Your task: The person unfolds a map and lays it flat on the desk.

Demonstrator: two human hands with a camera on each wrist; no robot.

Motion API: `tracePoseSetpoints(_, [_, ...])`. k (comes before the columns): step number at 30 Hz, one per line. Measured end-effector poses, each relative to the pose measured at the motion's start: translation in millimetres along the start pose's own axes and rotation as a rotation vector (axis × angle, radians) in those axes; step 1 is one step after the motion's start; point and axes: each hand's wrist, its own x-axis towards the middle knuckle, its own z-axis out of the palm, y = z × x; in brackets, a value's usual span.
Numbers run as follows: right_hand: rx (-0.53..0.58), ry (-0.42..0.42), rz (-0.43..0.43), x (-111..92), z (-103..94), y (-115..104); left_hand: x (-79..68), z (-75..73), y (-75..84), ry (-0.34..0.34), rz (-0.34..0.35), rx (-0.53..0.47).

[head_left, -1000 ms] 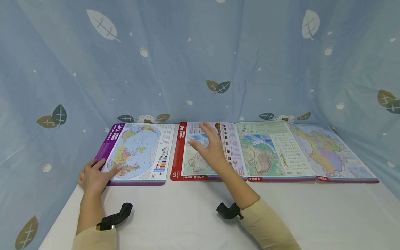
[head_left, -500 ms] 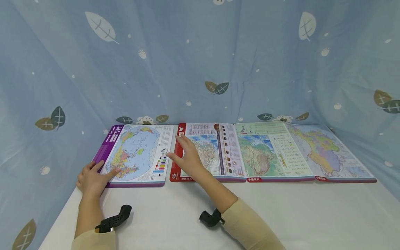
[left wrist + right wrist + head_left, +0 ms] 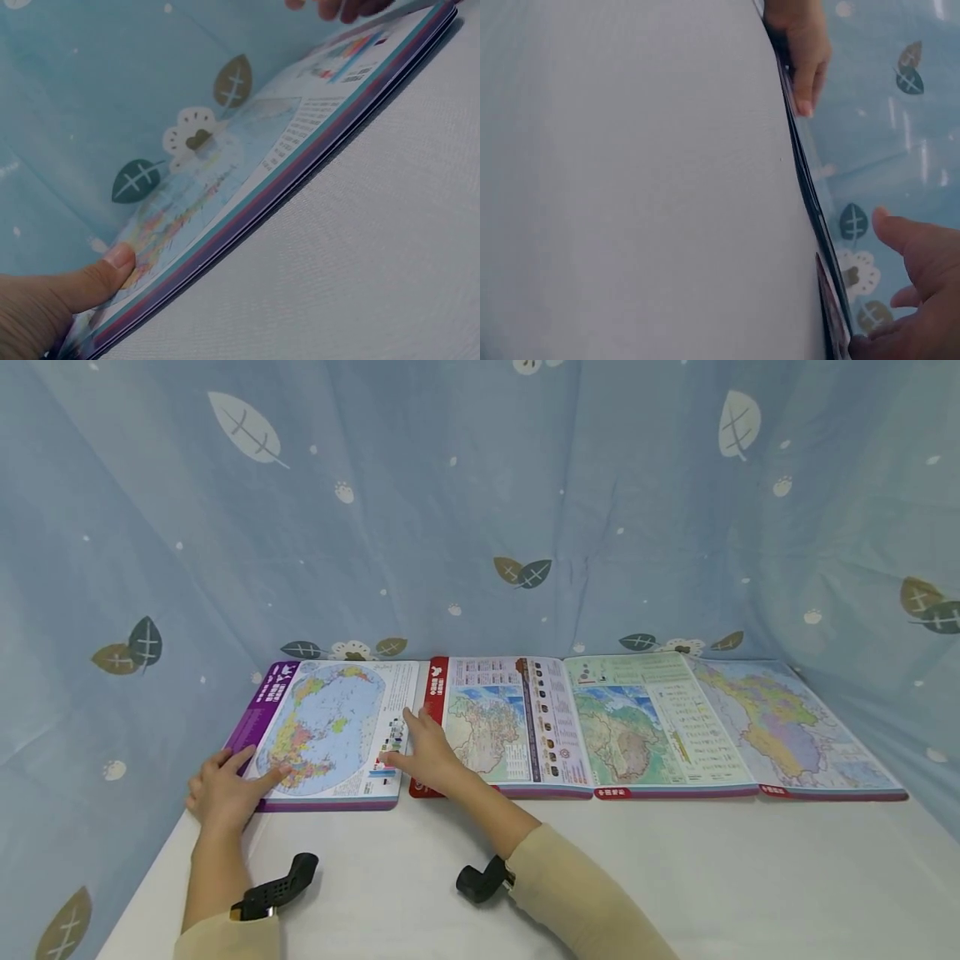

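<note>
1. Step in hand, as best judged: you steady the purple-bordered world map (image 3: 348, 710) with your left hand (image 3: 222, 793), while your right hand (image 3: 435, 760) hovers around its right side.
2. Your left fingers rest spread at the near left corner, thumb stretched over the printed face; they look laid on the map rather than clenched around it.
3. Your right fingers are parted, with the thumb well apart, and appear to have hold of nothing; whether they touch paper, you cannot tell from these views.
4. Position: the world map lies flat on the left part of the white-covered desk (image 3: 390, 893), a narrow gap from the red-bordered China map (image 3: 652, 735).
5. Next, your right fingers would likely need to find the world map's right edge, with your left hand keeping its corner from sliding and the neighbouring map undisturbed.
6. Count: two hands, one world map, one China map showing three side-by-side panels, two black wrist cameras (image 3: 281, 889), and one blue leaf-print curtain (image 3: 450, 527) behind.
</note>
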Motion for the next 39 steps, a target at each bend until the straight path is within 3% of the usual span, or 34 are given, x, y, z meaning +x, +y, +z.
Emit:
tracePoseSetpoints(5, [0.06,-0.025,0.045,4.3,8.8,0.7,1.4,-0.2,-1.9,-0.006,-0.015,-0.014])
tracePoseSetpoints(10, [0.029,-0.052,0.07,7.0,14.1,-2.8,2.6,-0.8,-0.2,-0.008,-0.033,-0.01])
tracePoseSetpoints(17, [0.05,-0.037,0.066,7.0,16.4,-6.7,2.2,1.3,2.9,0.114,-0.158,-0.166])
tracePoseSetpoints(22, [0.068,0.011,0.041,4.7,17.0,-6.0,1.4,-3.5,2.9,0.125,-0.196,-0.238])
tracePoseSetpoints(26, [0.138,0.078,0.023,4.9,17.9,-1.7,1.0,-10.3,2.4,0.096,-0.219,-0.313])
tracePoseSetpoints(31, [0.336,0.182,0.022,9.0,20.2,8.1,2.2,-16.2,-0.4,0.035,-0.279,-0.418])
tracePoseSetpoints(34, [0.461,0.219,0.028,11.6,20.9,12.4,3.8,-16.9,-1.2,-0.034,-0.268,-0.435])
tracePoseSetpoints(39, [0.509,0.217,0.05,13.4,21.9,14.9,5.0,-16.0,-3.8,-0.162,-0.207,-0.438])
